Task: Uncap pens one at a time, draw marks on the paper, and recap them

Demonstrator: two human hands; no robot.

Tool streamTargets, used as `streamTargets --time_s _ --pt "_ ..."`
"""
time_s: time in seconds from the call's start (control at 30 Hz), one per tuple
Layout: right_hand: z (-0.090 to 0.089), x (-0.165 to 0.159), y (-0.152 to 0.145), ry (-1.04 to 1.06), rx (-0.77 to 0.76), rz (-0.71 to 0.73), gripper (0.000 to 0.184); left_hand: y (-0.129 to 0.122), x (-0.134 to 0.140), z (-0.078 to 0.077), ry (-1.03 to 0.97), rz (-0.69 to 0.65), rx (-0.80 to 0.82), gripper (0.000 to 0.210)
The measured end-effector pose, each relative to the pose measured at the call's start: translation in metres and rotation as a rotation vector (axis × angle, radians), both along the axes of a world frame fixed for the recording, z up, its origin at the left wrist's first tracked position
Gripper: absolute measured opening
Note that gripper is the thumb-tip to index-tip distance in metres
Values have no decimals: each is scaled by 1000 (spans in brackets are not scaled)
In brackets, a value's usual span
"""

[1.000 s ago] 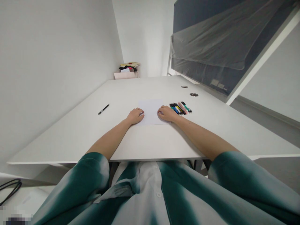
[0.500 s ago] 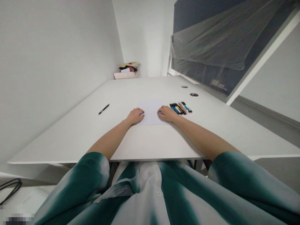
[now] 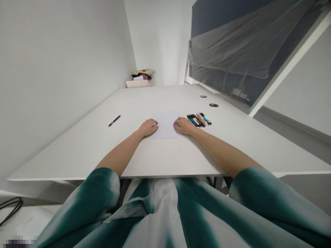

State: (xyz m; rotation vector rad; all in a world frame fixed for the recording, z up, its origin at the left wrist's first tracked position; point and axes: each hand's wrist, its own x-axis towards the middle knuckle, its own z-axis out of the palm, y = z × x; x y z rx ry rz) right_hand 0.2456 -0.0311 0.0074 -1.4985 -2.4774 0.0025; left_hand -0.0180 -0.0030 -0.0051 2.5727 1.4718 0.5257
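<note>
A white sheet of paper (image 3: 165,127) lies flat on the white table before me. My left hand (image 3: 148,127) rests over its left edge, fingers a little curled and apart, holding nothing. Across from it, my right hand (image 3: 183,125) lies on the paper's right side, loosely bent, thumb and fingers apart with nothing between them. Just beyond the right hand is a row of several coloured pens (image 3: 199,120), lying side by side. Off to the left of the left hand, a single black pen (image 3: 114,120) lies by itself.
The white table (image 3: 165,160) stretches away from me between a wall on the left and a dark board (image 3: 232,55) under plastic film on the right. Two round cable holes (image 3: 213,105) sit at the right. A pink box (image 3: 138,83) with stacked items stands at the far end.
My left hand has shifted very slightly to the left on the paper. The right hand, paper and pens look the same.
</note>
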Motion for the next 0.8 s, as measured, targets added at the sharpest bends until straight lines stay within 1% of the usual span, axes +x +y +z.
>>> streamTargets --time_s 0.03,0.1,0.2,0.33,0.43,0.47,0.53,0.67,0.8 --pt "-1 1 1 9 5 4 29 4 -5 1 -22 32 10 34" --pt "-1 2 3 29 26 1 29 11 -19 5 -73 152 26 34" --pt "-1 3 5 59 85 -22 28 19 -49 12 -138 417 40 34" --pt "1 3 5 82 118 -34 27 18 -94 19 -92 754 -22 38" --pt "2 1 3 86 106 -35 26 14 -120 18 -77 934 7 42" --pt "2 1 2 85 101 -36 26 13 -126 17 -77 976 14 43" --pt "3 0 1 84 94 -38 26 12 -135 15 -71 1018 8 44" --pt "3 0 0 76 88 -36 26 15 -141 12 -47 1016 -60 47" --pt "4 0 0 75 90 -34 26 15 -140 16 -43 1027 -131 42"
